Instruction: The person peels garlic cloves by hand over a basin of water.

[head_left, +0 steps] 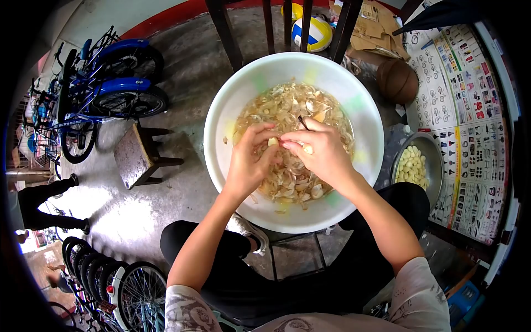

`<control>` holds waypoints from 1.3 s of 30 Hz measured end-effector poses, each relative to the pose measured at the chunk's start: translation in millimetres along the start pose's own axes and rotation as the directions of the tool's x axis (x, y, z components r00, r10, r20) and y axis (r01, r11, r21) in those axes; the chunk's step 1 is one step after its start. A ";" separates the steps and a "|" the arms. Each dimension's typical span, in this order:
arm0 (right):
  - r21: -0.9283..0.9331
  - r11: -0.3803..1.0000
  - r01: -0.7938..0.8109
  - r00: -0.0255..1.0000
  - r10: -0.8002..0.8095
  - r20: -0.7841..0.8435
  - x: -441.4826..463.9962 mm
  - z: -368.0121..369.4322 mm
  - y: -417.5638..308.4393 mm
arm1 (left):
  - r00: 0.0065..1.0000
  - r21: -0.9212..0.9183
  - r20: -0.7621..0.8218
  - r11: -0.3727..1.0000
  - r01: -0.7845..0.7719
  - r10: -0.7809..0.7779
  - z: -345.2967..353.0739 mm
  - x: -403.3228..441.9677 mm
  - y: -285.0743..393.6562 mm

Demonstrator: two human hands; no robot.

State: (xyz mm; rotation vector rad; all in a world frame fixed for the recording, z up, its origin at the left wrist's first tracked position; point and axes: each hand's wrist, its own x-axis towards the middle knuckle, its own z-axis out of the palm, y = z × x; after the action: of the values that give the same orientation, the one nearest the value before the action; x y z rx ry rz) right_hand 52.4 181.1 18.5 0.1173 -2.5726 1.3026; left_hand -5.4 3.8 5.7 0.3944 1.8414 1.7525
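Both hands are over a large white basin (222, 94) that holds liquid with many garlic skins and pieces (298, 185). My left hand (251, 160) has its fingers bent around a pale garlic clove (272, 142). Close beside it, my right hand (323, 149) is closed, with a dark thin tool (302, 122) sticking up between thumb and fingers. Another pale clove (308, 149) shows under the right fingers. The fingertips of the two hands nearly meet. To the right, a metal bowl (438, 171) contains peeled cloves (412, 167).
A wooden stool (133, 156) and bicycles (124, 97) are on the left, with a walking person's legs (50, 209) at the far left. Beyond the basin are wooden bars (267, 27) and a ball (315, 34). A brown ball (396, 81) sits near printed sheets (470, 138).
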 end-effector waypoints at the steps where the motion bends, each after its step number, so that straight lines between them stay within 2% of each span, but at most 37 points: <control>1: 0.000 1.000 0.000 1.000 0.000 0.000 0.0 0.8 0.0 | 1.000 -0.002 0.006 1.000 -0.020 0.020 -0.8 0.0 -1.0; 4: -0.043 0.999 0.007 0.999 -0.009 -0.034 0.0 2.5 -2.0 | 0.998 0.034 0.002 0.997 -0.070 0.070 -2.2 -0.1 -6.2; 6: -0.078 0.997 0.008 1.000 -0.008 0.004 0.1 1.3 -5.1 | 0.995 0.071 -0.005 0.993 -0.099 0.099 -1.4 -1.8 -6.7; 8: -0.060 0.998 0.003 1.000 -0.003 0.011 -2.0 4.3 -3.8 | 0.993 0.204 -0.012 0.973 -0.110 0.115 0.4 -4.3 -4.3; 11: -0.023 1.000 -0.009 1.000 0.009 0.014 -3.4 6.6 -1.4 | 0.982 0.248 -0.004 0.952 -0.182 0.189 0.2 -4.1 -7.8; 16: 0.050 0.997 -0.058 0.998 0.058 0.002 -2.0 4.7 -0.7 | 0.980 0.203 -0.049 0.963 -0.179 0.193 1.3 -3.5 -5.7; 18: 0.008 0.999 -0.034 0.999 0.034 -0.016 -2.7 4.9 -0.5 | 0.982 0.195 -0.050 0.966 -0.172 0.185 2.7 -4.2 -5.3; 27: 0.029 1.000 -0.001 0.999 0.002 -0.040 -2.6 9.5 2.4 | 0.986 0.080 -0.052 0.985 -0.154 0.159 3.7 -7.4 -7.6; 29: 0.040 0.999 0.001 1.000 -0.001 -0.021 -0.6 6.2 2.1 | 0.995 -0.053 -0.074 0.996 -0.068 0.064 3.2 -7.4 -6.7; 30: 0.052 0.999 0.003 1.000 -0.003 -0.004 0.1 4.1 1.6 | 0.995 -0.053 -0.076 0.996 -0.068 0.063 1.5 -6.7 -6.3; 32: 0.056 0.998 -0.014 1.000 0.014 -0.004 0.1 1.1 1.3 | 0.990 -0.128 -0.139 0.992 0.016 -0.034 -4.9 -4.1 -5.3; 33: 0.059 0.998 -0.031 0.999 0.032 -0.005 0.3 0.1 0.6 | 0.990 -0.131 -0.138 0.991 -0.040 0.022 -7.3 -2.4 -8.6; 37: 0.075 0.989 -0.129 0.991 0.127 0.039 1.7 -2.3 -5.3 | 0.988 -0.075 -0.138 0.994 -0.085 0.074 -7.7 -2.1 -9.6; 39: 0.069 0.986 -0.155 0.986 0.149 0.074 0.4 -1.9 -5.2 | 0.983 0.077 -0.150 0.992 -0.096 0.107 -3.0 -4.9 -4.6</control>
State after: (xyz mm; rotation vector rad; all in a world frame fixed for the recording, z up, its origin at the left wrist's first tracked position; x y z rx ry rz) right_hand 53.3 179.6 23.7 -0.0218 -2.6354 1.4742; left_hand -2.5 -1.9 2.1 0.3959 2.0270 1.8359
